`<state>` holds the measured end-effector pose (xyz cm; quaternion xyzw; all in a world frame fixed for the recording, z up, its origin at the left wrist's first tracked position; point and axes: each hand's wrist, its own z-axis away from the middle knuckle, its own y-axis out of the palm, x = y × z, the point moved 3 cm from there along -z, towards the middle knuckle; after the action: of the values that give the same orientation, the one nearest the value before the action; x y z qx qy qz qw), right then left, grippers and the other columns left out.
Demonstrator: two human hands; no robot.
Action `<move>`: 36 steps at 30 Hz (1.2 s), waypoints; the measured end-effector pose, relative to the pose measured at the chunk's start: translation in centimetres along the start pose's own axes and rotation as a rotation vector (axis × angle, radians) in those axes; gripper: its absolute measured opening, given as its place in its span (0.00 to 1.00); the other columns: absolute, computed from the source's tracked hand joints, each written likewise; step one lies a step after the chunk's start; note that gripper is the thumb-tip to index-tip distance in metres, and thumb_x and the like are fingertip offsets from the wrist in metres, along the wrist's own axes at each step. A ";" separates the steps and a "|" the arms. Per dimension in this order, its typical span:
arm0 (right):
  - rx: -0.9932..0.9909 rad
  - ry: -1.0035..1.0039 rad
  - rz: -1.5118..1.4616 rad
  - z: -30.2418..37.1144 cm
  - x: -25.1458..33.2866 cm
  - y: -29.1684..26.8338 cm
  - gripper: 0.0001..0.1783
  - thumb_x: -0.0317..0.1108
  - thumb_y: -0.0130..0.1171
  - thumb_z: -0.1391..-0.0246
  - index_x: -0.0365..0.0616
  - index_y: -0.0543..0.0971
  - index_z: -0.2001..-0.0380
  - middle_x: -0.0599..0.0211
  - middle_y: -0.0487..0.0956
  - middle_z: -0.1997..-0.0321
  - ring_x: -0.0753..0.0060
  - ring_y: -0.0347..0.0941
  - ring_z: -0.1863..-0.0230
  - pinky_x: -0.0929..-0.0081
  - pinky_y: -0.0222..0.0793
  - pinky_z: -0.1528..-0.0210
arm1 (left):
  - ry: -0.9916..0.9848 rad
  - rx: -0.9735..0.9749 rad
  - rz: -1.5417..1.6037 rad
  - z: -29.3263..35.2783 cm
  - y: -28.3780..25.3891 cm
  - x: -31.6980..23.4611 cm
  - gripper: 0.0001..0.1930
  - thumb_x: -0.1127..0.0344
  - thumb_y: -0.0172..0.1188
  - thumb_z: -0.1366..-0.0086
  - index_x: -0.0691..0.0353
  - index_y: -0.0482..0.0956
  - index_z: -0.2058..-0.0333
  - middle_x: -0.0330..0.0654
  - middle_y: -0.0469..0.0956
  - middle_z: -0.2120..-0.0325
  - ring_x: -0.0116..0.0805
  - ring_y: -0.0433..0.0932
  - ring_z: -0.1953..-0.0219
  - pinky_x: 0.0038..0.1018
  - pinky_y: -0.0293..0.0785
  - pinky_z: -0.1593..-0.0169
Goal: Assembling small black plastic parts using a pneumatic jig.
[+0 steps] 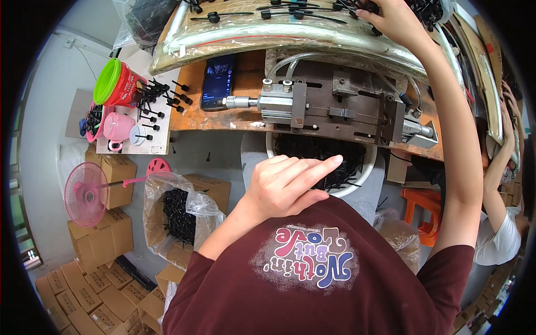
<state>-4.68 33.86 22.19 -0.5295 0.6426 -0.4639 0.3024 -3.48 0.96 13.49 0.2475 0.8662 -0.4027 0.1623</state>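
Observation:
My left hand [293,184] hovers in front of my chest, above the white basket [368,170]. Its index finger stretches to the right, the thumb is apart, and nothing shows in it. Far up at the right, my right hand [385,19] reaches into the raised, plastic-covered tray [240,42]. Its fingers close around black plastic stemmed parts [369,6]; the picture's top edge and the hand partly hide them. More black stemmed parts [298,14] lie on the tray. Below it, the metal clamping fixture [340,106] with air cylinders and clear hoses sits on the wooden bench.
A phone [218,81] leans left of the fixture. Black parts, a red-green bucket [120,84] and a pink mug [118,127] occupy the side table. A pink fan [86,194], a lined box of black parts [178,218] and an orange stool [421,212] stand below. Another person [497,234] works at right.

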 end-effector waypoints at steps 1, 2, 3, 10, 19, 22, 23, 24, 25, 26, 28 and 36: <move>-0.030 -0.031 -0.006 -0.2 -0.3 0.2 0.17 0.36 0.68 0.54 0.34 0.82 0.64 0.51 0.78 0.63 0.49 0.76 0.59 0.61 0.72 0.54 | -0.002 0.013 0.012 0.0 0.0 0.0 0.26 0.48 0.51 0.30 0.68 0.79 0.50 0.47 0.84 0.64 0.35 0.81 0.74 0.26 0.74 0.71; -0.058 -0.064 -0.012 -0.2 0.0 0.1 0.17 0.36 0.68 0.54 0.34 0.82 0.64 0.51 0.78 0.64 0.49 0.76 0.60 0.61 0.72 0.54 | -0.007 0.023 0.023 0.1 0.0 0.0 0.29 0.45 0.47 0.29 0.68 0.79 0.50 0.48 0.84 0.63 0.37 0.82 0.73 0.27 0.74 0.70; -0.033 -0.016 -0.063 -0.2 0.0 0.1 0.17 0.36 0.67 0.54 0.33 0.82 0.65 0.51 0.77 0.66 0.48 0.76 0.62 0.61 0.72 0.55 | -0.010 0.021 0.036 0.1 0.0 0.1 0.30 0.44 0.44 0.28 0.69 0.78 0.49 0.49 0.83 0.62 0.38 0.82 0.72 0.27 0.75 0.70; -0.179 -0.132 -0.099 1.3 0.4 1.9 0.11 0.31 0.66 0.51 0.35 0.83 0.67 0.52 0.76 0.62 0.50 0.75 0.62 0.63 0.72 0.57 | 0.030 0.016 0.109 -0.9 0.6 0.1 0.33 0.42 0.40 0.28 0.68 0.75 0.45 0.50 0.82 0.57 0.41 0.82 0.67 0.30 0.75 0.68; -0.236 0.341 -0.550 0.7 0.4 -1.0 0.05 0.26 0.65 0.49 0.35 0.83 0.69 0.63 0.81 0.72 0.74 0.77 0.73 0.75 0.73 0.68 | 0.000 -0.046 0.008 -1.4 0.5 -0.2 0.28 0.73 0.68 0.48 0.67 0.75 0.46 0.47 0.84 0.61 0.33 0.81 0.74 0.24 0.75 0.71; -0.264 0.488 -0.935 0.2 -1.3 -0.9 0.06 0.27 0.62 0.43 0.36 0.81 0.63 0.65 0.81 0.70 0.77 0.78 0.71 0.80 0.75 0.67 | 0.039 -0.142 0.002 -2.4 0.6 0.1 0.27 0.75 0.68 0.49 0.67 0.76 0.48 0.46 0.84 0.64 0.33 0.81 0.74 0.25 0.75 0.70; -0.315 0.510 -1.001 1.0 -2.5 -1.8 0.07 0.27 0.62 0.43 0.36 0.81 0.63 0.65 0.81 0.70 0.78 0.78 0.70 0.80 0.75 0.67 | 0.052 -0.168 0.024 -3.4 0.7 0.0 0.25 0.78 0.67 0.49 0.68 0.78 0.49 0.46 0.84 0.66 0.32 0.81 0.74 0.25 0.75 0.70; -0.364 0.529 -1.068 1.7 -3.5 -2.7 0.07 0.27 0.61 0.42 0.36 0.81 0.62 0.66 0.81 0.70 0.78 0.78 0.70 0.80 0.76 0.67 | 0.051 -0.199 0.036 -4.3 0.8 0.0 0.24 0.79 0.67 0.49 0.67 0.79 0.50 0.45 0.84 0.66 0.34 0.81 0.71 0.26 0.76 0.67; -0.414 0.546 -1.135 2.3 -4.1 -3.5 0.07 0.27 0.61 0.42 0.37 0.80 0.61 0.66 0.81 0.70 0.79 0.78 0.69 0.80 0.76 0.66 | 0.082 -0.236 0.015 -5.4 0.9 0.2 0.23 0.80 0.67 0.49 0.67 0.79 0.51 0.45 0.84 0.66 0.35 0.81 0.69 0.26 0.76 0.64; -0.409 0.546 -1.156 3.2 -4.0 -4.2 0.07 0.27 0.61 0.42 0.37 0.81 0.62 0.65 0.81 0.69 0.77 0.78 0.68 0.79 0.76 0.66 | 0.109 -0.269 -0.014 -6.5 0.9 0.2 0.23 0.80 0.67 0.48 0.66 0.80 0.51 0.44 0.84 0.66 0.35 0.81 0.67 0.27 0.76 0.62; -0.317 0.512 -1.253 4.5 -0.2 -3.5 0.07 0.27 0.61 0.43 0.37 0.81 0.62 0.63 0.82 0.68 0.74 0.79 0.67 0.77 0.77 0.65 | 0.032 -0.363 -0.097 -6.4 0.3 1.1 0.21 0.78 0.69 0.49 0.65 0.81 0.53 0.44 0.83 0.63 0.37 0.80 0.61 0.28 0.75 0.56; 0.064 0.448 -1.620 14.2 7.1 0.2 0.10 0.32 0.60 0.39 0.34 0.79 0.61 0.63 0.81 0.72 0.79 0.79 0.73 0.84 0.74 0.69 | 0.066 -0.288 -0.135 -7.9 1.0 1.6 0.26 0.73 0.73 0.55 0.60 0.83 0.52 0.43 0.80 0.52 0.42 0.78 0.54 0.33 0.74 0.50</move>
<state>5.95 23.13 17.24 -0.7137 0.0953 -0.6496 -0.2439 -4.85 8.14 17.00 0.1759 0.9345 -0.2760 0.1401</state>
